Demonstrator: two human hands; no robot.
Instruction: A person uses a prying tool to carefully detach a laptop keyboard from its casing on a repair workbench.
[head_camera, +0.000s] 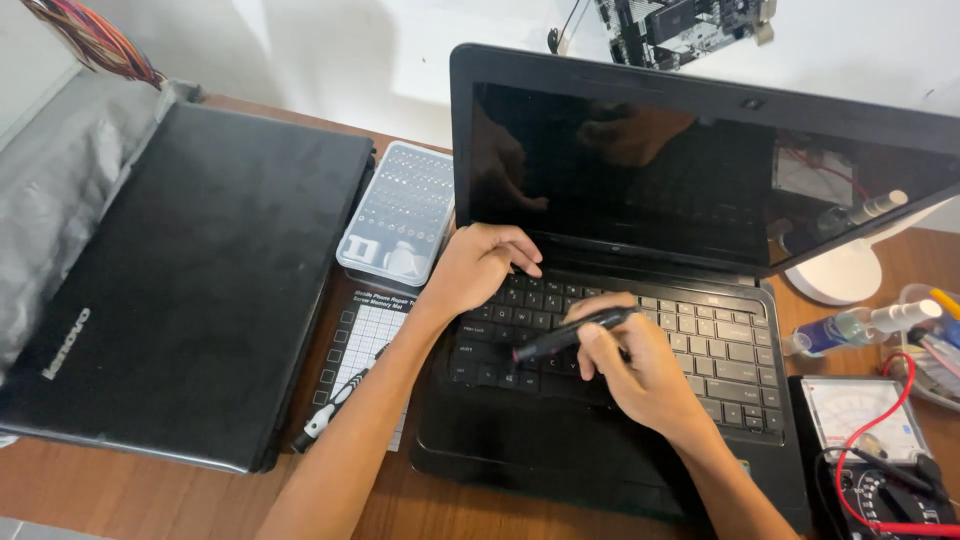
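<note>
Over open black laptop kbd (640, 345): right hand (640, 375) clamped on slim black pen-type tool (568, 336), axis pointing down-left; left hand (475, 268) flat on keys, nothing gripped.

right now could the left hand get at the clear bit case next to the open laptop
Probably yes. The left hand rests on the upper left keys of the open laptop, and the clear bit case lies just beyond that corner, uncovered, with nothing between them. The right hand holds a black tool elsewhere.
</note>
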